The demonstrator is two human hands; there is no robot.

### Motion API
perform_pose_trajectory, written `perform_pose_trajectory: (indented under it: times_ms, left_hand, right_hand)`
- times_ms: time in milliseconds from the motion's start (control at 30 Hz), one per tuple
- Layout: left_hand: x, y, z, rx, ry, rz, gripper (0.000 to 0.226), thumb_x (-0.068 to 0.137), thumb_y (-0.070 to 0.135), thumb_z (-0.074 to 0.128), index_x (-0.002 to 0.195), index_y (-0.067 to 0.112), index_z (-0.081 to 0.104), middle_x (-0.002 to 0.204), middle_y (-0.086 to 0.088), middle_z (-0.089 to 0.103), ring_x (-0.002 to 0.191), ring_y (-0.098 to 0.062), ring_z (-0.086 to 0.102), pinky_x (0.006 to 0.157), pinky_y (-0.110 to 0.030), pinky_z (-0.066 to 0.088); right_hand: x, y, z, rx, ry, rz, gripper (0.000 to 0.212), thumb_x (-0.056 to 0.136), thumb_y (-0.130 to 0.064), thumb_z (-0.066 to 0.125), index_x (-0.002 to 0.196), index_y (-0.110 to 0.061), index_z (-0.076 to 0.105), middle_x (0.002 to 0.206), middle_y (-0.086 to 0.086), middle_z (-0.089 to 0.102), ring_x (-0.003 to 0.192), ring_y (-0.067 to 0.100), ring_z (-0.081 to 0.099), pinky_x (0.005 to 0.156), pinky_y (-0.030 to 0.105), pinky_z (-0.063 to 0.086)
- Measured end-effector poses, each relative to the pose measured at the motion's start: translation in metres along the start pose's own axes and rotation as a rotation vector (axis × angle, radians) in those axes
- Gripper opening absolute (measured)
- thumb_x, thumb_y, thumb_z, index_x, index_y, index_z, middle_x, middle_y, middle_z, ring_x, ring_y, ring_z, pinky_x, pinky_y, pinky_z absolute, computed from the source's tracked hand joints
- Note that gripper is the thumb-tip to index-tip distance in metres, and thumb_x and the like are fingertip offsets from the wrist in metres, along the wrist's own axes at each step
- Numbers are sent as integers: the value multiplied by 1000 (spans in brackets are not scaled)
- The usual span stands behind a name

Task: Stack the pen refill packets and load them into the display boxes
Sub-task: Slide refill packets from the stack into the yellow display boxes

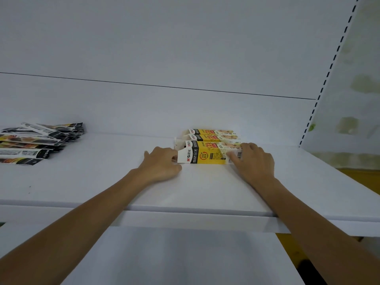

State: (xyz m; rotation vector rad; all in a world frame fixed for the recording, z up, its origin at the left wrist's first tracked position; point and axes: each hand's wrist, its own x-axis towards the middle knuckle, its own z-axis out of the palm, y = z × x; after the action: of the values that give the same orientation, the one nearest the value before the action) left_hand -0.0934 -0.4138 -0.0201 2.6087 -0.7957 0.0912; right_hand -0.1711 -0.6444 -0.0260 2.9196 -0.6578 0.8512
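At the centre of the white shelf (102, 182), slightly toward 1 o'clock, three yellow display boxes are laid on their sides in a row, each touching the next. The nearest display box (207, 154) is held at both ends. Its right end is gripped by the right hand (255, 159), with the fingers curled over the top and the thumb laid along the printed front. The left hand (160, 165) is set against the left end, where a white end flap (184, 156) stands open. Its fingers are bent at the flap, but whether the flap is pinched or only touched cannot be told, as the fingertips are hidden. The second box (213, 137) and the third box (211, 132) lie behind, toward 12 o'clock; whether they are filled cannot be seen.

At 9 o'clock, well apart from the boxes, a loose pile of refill packets (39, 140) is left fanned and overlapping, not squared into a stack. The task is therefore judged to be only partly done: boxes have been lined up, while these packets are yet to be stacked and loaded.

The shelf is smooth, flat and white, backed by a plain white back panel (185, 48) crossed by a thin dark seam. A lower shelf (164, 254) is seen at 6 o'clock. At 2 o'clock a slotted upright (329, 68) borders a stained pale wall (359, 89), and a yellowish floor (362, 177) shows at 3 o'clock.
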Motion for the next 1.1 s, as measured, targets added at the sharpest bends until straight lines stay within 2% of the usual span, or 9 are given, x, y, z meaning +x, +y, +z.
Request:
perform_pose_trajectory:
  times_ms: [100,200,300,433,600,733,867,967,1100]
  left_hand:
    - [-7,-12,-10,-20,50,39,34,83,30,50,115,23,60,125,7,57,121,-19,44,107,-42,27]
    - [-12,-30,-24,22,173,45,33,86,29,53,118,25,59,132,7,54,124,-19,43,104,-35,30]
    - [-20,-50,-36,42,255,21,34,86,27,55,121,26,57,135,7,51,125,-19,41,103,-33,28]
    - [-44,-80,-57,-18,311,-32,38,88,23,56,126,22,55,131,2,53,120,-16,46,98,-27,33]
    - [-78,-135,-93,25,448,-109,36,85,19,59,121,19,60,127,-1,57,119,-21,49,98,-32,37]
    - [-101,-185,-125,29,516,-172,37,81,11,61,118,13,63,125,-6,60,117,-24,53,98,-34,41]
    - [-119,-248,-152,48,508,-262,35,81,11,61,116,14,65,118,-9,62,108,-27,55,91,-33,42]
    - [-128,-299,-169,37,444,-327,37,83,15,63,120,15,61,122,-10,58,110,-26,54,91,-34,40]
    - [-131,-356,-181,43,395,-315,37,84,17,64,120,17,60,123,-9,57,111,-25,51,91,-33,37]
  right_hand:
    - [3,-3,-1,-86,-4,-23,54,92,-53,38,117,-9,54,126,6,51,115,25,47,96,43,34]
    - [10,-18,-8,5,-19,-120,62,88,-53,47,133,-11,44,147,7,32,133,26,31,107,46,23]
    - [18,-61,-25,194,54,-213,62,88,-45,55,137,-11,39,148,8,32,132,27,32,105,43,27]
    - [23,-139,-43,366,105,-351,60,89,-38,55,139,-11,35,147,6,33,131,26,33,101,41,30]
    - [27,-224,-53,452,168,-467,57,88,-29,55,139,-13,35,142,3,38,123,26,38,92,38,35]
    - [24,-285,-48,470,130,-511,58,88,-24,55,140,-13,33,141,5,39,123,27,40,93,39,36]
    - [17,-340,-32,477,66,-538,59,89,-24,53,142,-14,29,143,6,37,125,26,39,97,39,34]
    - [14,-376,-22,469,1,-517,58,90,-24,53,142,-14,29,141,8,39,126,27,39,99,40,33]
    - [13,-415,-7,450,-73,-505,54,90,-26,55,139,-14,36,132,9,49,121,27,44,98,40,38]
